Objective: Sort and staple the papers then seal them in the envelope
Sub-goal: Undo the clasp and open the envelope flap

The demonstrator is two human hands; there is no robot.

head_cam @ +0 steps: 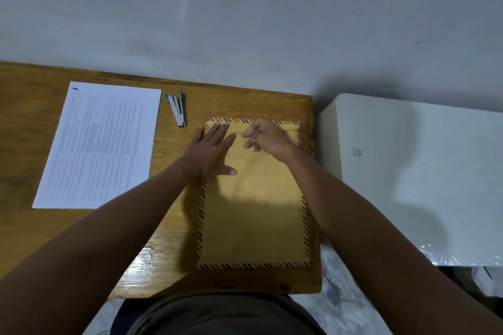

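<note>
Here the envelope [253, 198] lies under both hands: left hand [209, 149] flat and spread, right hand [265, 137] loosely curled.

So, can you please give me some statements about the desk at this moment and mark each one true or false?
1. The left hand lies flat on the brown envelope. True.
2. The stapler sits on top of the envelope. False: it lies on the wooden desk, between the printed sheet and the envelope.
3. The right hand is at the envelope's top edge. True.
4. The printed sheet is inside the envelope. False: it lies on the desk, left of the stapler.
5. The right hand holds the stapler. False: neither hand touches it.
</note>
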